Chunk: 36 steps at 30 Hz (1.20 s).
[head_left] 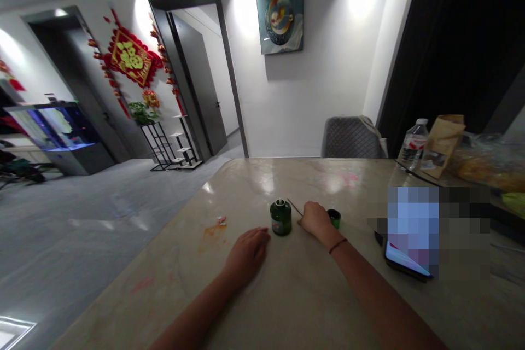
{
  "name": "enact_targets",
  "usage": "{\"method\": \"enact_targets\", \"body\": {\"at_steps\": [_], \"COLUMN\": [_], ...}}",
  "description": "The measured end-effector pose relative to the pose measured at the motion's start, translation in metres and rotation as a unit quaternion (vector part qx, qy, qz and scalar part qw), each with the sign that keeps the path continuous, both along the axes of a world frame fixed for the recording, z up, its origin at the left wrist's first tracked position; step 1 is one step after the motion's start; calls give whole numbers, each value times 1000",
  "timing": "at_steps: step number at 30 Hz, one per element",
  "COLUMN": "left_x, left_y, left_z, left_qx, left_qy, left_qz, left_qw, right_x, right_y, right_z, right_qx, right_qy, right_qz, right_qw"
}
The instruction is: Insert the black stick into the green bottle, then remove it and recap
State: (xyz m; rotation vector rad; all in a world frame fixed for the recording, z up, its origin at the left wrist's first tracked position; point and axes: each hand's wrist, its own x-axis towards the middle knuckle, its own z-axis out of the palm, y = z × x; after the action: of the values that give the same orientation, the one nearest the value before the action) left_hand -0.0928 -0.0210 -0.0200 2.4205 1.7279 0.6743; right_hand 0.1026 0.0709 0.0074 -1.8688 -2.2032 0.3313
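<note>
A small dark green glass bottle [281, 221] stands upright on the table, with something pale showing in its mouth. Just left of it, my left hand [248, 251] rests on the tabletop, fingers stretched toward the bottle's base and holding nothing; I cannot tell whether the fingertips touch the glass. My right hand [316, 221] is closed on a thin dark stick [294, 206], whose far end points up and left beside the bottle's neck. Partly behind my right wrist sits a green cap [334, 219], its dark hollow side showing.
Small pinkish-white scraps [221, 220] and an orange stain lie on the table [254, 311] at the left. A lit phone [404, 257] is at the right, beside a blurred patch. Farther back are a water bottle [413, 145], a paper bag [442, 145] and a grey chair [351, 136].
</note>
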Motion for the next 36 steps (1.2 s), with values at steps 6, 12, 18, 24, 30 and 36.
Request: {"method": "enact_targets", "body": {"at_steps": [6,12,18,24,30,36], "left_x": [0,1,2,2,1,1], "left_y": [1,1,-1,0,0,-1], "left_z": [1,0,2,2,-1,0], "left_qx": [-3,-11,-14,-14,-5,6], "left_qy": [7,-1,-5,-2,-13,-11], "left_qz": [2,1,6,8,7,1], "left_qw": [1000,1000,1000,1000,1000,1000], "right_x": [4,9,15,13,6,0], "right_y": [9,15,4,-16,-28,-25], "right_z": [9,29,61,80,84,76], "right_qx": [-11,-20,14,182,240,215], "right_qy": [78,284,442,487,488,417], "right_qz": [-2,13,48,33,29,49], "right_qw": [997,959,896,854,839,882]}}
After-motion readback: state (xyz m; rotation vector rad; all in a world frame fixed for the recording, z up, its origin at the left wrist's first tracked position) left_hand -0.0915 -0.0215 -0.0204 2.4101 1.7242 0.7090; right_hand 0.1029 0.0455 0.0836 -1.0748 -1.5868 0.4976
